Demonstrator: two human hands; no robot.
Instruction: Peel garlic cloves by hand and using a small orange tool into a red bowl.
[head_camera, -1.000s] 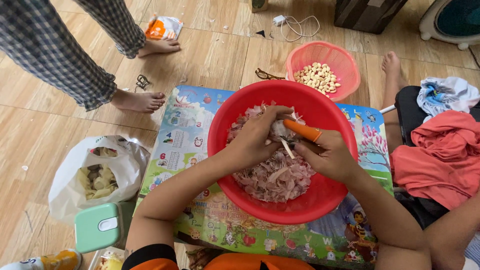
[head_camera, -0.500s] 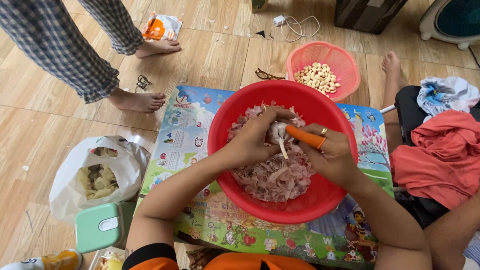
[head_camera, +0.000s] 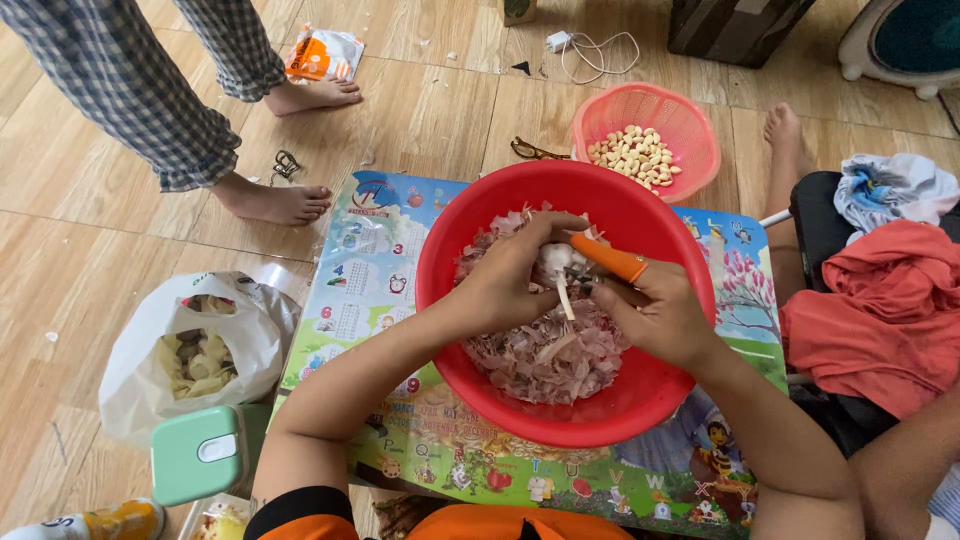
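My left hand grips a white garlic bulb over a big red basin. A pale strip of skin hangs down from the bulb. My right hand holds a small knife with an orange handle, its blade hidden against the bulb. The basin is half full of pinkish garlic peels. It stands on a colourful picture mat on the wooden floor.
A pink basket of peeled cloves stands behind the basin. A white plastic bag and a green-lidded box lie at left. Another person's bare feet stand at upper left; someone's leg and red cloth are at right.
Both hands have stayed over the basin, working the bulb; the knife handle has tilted slightly and a strip of skin hangs lower. The standing person's feet have barely shifted.
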